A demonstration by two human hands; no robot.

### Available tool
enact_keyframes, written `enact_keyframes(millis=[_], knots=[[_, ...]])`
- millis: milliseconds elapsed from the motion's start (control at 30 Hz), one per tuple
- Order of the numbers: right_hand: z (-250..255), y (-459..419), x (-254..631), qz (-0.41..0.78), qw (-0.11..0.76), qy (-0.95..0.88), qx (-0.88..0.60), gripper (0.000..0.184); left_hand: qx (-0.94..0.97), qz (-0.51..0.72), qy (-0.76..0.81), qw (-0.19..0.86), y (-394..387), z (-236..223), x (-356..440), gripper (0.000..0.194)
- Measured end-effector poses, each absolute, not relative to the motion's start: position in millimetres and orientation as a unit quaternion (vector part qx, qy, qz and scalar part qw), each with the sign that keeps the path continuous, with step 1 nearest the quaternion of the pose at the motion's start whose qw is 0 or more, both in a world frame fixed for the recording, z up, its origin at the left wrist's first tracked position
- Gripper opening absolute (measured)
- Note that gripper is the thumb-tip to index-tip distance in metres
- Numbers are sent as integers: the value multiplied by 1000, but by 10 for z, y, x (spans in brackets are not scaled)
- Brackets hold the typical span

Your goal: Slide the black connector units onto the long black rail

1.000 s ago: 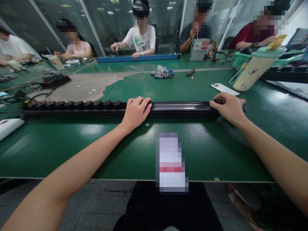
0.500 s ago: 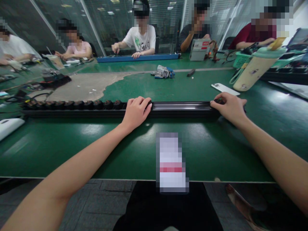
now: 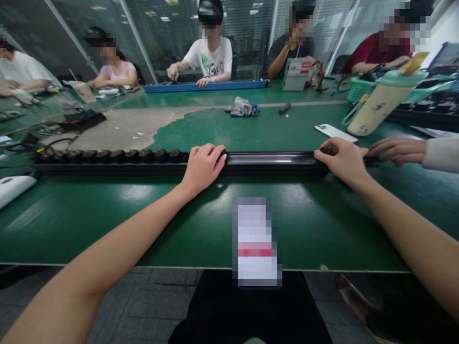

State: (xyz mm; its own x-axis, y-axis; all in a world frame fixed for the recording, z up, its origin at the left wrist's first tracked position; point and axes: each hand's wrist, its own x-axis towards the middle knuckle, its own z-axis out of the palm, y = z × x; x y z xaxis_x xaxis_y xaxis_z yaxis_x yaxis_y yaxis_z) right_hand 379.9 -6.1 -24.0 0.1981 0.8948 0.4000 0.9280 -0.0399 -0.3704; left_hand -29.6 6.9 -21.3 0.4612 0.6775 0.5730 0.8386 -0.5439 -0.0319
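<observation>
As left hand (image 3: 203, 168), right hand (image 3: 343, 161) clasp black rail (image 3: 272, 163), open green bench (image 3: 71, 220) nearside

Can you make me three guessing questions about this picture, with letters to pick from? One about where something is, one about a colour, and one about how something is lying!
1. Where is the person's right hand?
A. In the air
B. On the long black bar
C. On the floor

2. What colour is the mat under the arms?
A. Red
B. Yellow
C. Green

3. How is the white phone placed?
A. Lying flat
B. Standing up
C. Held in a hand

Answers:
1. B, because the fingers curl over the bar.
2. C, because green shows all around the arms.
3. A, because it rests flat on the mat.
</observation>
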Motion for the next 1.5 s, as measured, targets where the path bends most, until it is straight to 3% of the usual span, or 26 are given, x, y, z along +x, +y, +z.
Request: enact_keyframes(millis=[1500], knots=[[-247,-25,3769,-30,297,-576,-761,29,-840,-248,-453,166,74,-213,-291,43]])
